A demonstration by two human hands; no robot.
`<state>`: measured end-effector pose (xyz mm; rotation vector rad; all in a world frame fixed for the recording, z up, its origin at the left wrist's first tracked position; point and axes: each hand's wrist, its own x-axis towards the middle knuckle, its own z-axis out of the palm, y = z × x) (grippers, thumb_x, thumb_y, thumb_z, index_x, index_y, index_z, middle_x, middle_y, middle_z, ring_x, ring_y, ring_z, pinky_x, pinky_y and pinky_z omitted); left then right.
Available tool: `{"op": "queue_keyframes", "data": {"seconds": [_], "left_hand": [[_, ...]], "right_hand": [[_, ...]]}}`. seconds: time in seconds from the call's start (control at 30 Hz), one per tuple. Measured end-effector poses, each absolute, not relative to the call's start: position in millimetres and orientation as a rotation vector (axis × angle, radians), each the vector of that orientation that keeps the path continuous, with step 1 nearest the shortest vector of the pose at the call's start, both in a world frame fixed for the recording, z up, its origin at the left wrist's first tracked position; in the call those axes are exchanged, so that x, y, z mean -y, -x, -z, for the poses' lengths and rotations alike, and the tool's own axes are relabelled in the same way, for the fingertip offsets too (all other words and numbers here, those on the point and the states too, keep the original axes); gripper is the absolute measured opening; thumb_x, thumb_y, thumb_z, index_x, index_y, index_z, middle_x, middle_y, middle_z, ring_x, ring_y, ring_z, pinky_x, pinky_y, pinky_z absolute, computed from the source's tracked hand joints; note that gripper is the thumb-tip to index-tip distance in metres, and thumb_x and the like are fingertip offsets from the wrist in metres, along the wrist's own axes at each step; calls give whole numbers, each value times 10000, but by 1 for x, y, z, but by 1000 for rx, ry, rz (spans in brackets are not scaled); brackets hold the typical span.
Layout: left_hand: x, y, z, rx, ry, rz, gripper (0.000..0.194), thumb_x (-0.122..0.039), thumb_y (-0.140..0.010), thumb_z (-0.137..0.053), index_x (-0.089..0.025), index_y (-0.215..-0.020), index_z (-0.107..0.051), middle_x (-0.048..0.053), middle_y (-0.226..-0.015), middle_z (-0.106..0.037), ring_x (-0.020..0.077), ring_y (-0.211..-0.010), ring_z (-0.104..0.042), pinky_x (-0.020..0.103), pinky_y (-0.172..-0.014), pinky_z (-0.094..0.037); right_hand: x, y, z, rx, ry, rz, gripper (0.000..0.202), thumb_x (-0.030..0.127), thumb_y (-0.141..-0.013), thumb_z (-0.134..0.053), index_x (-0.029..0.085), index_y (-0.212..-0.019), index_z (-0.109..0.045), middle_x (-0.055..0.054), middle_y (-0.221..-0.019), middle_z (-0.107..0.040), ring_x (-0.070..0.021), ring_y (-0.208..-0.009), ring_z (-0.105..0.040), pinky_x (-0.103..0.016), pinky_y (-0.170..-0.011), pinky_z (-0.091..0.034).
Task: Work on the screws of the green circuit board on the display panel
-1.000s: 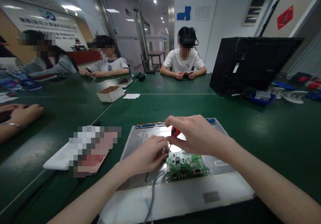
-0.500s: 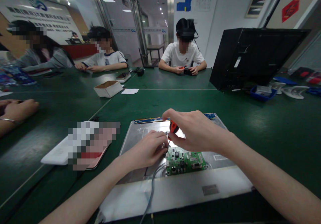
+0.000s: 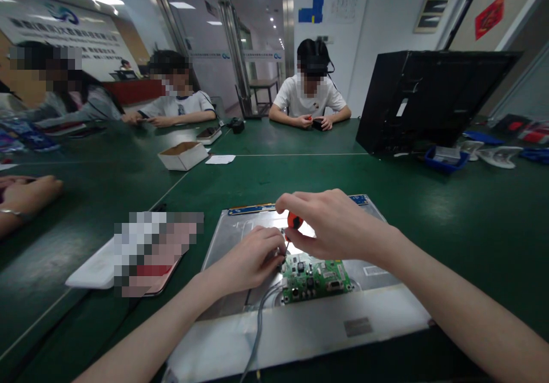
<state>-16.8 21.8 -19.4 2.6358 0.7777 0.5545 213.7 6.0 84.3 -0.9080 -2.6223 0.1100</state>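
Note:
A screwdriver (image 3: 294, 220) with a red-orange and black handle stands nearly upright, and my right hand (image 3: 332, 223) is closed round that handle. Its thin shaft points down to the upper left corner of a green circuit board (image 3: 317, 280). At the shaft's lower end the fingers of my left hand (image 3: 257, 254) are pinched together; what lies between them is hidden. The board is on the bare metal back of a flat display panel (image 3: 231, 240), which lies on the table. A grey cable (image 3: 259, 326) runs from the board's left side toward me.
Left of the panel lie a white phone-like slab (image 3: 92, 266) and a pink one (image 3: 171, 263). Farther off stand an open white box (image 3: 183, 155), a black monitor housing (image 3: 429, 100) and a blue tray (image 3: 446, 163). Several people sit round the green table (image 3: 274, 174); a co-worker's hand (image 3: 36, 194) rests at left.
The screwdriver handle has turned a little in my right hand, showing more red. Both hands stay at the same place over the board. The whole view has shifted slightly.

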Motion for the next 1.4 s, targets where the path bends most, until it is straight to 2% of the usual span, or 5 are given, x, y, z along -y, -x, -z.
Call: {"op": "queue_keyframes", "data": {"seconds": [0.4, 0.6, 0.87, 1.1, 1.4], "left_hand": [[-23, 17, 19, -808, -2615, -505, 99, -173, -958, -507, -193, -949, -604, 81, -961, -680, 274, -928, -637, 425, -855, -485], [-20, 15, 15, -801, -2641, -564, 92, -154, -962, -507, -203, -962, -585, 73, -973, -673, 255, -890, -631, 401, -825, -486], [-24, 17, 21, -796, -2621, -540, 93, -167, -957, -512, -197, -938, -598, 84, -985, -681, 274, -942, -640, 418, -843, -480], [-22, 16, 17, -784, -2632, -559, 104, -155, -957, -498, -202, -922, -584, 70, -953, -666, 256, -899, -629, 408, -831, -479], [-22, 17, 19, -815, -2617, -537, 81, -168, -949, -530, -197, -937, -605, 83, -986, -690, 265, -935, -637, 417, -863, -495]], "right_hand": [[-6, -213, -83, 2609, 911, -137, 229, 197, -979, -583, 168, -1199, -524, -27, -965, -698, -115, -653, -547, -241, -552, -293], [-8, -214, -83, 2632, 919, -130, 217, 365, -1049, -594, 182, -1158, -551, -23, -938, -720, -132, -673, -584, -249, -567, -304], [-5, -213, -83, 2604, 917, -134, 228, 206, -969, -583, 170, -1185, -522, -25, -938, -716, -127, -651, -563, -251, -558, -286], [-8, -213, -85, 2620, 978, -124, 184, 345, -1035, -606, 193, -1132, -568, -25, -933, -740, -137, -665, -587, -266, -589, -284], [-5, -212, -82, 2597, 898, -149, 230, 193, -943, -594, 164, -1167, -551, -27, -959, -713, -125, -664, -559, -254, -569, -293]]}}
